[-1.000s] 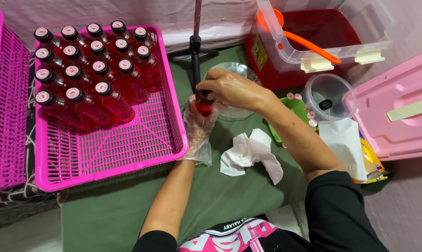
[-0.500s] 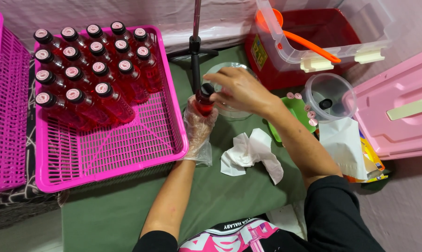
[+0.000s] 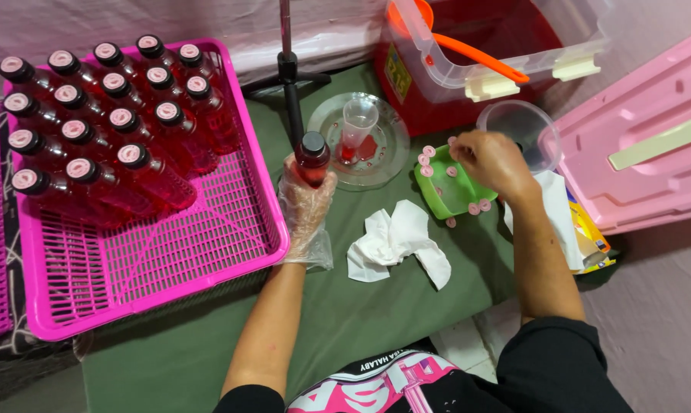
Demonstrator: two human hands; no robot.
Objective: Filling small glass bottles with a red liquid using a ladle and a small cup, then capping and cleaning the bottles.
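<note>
1. I am looking down on my left hand [image 3: 306, 200], gloved in clear plastic, which is gripping a bottle [image 3: 313, 158] of red liquid; the fingers are wrapping snugly round its body.
2. The bottle is standing upright over the green mat [image 3: 361, 306], its long axis vertical, its dark cap facing the camera with no pink sticker on it. It is sitting between the pink basket [image 3: 170, 260] and the glass plate [image 3: 384, 164].
3. My right hand [image 3: 489, 159] is reaching over the green tray [image 3: 441, 200] of round pink stickers [image 3: 475, 208]. Its fingers are curling narrowly downward; I cannot tell whether they are pinching a sticker.
4. The bottle is lying to the left of the right hand, with the plate and a clear cup [image 3: 358, 122] between them. The right hand is nearer the stickers, the left holds the bottle.
5. Capped bottles [image 3: 93, 130] bearing pink stickers are lying in rows in the basket. A crumpled tissue [image 3: 397, 243] is resting just below the tray.
</note>
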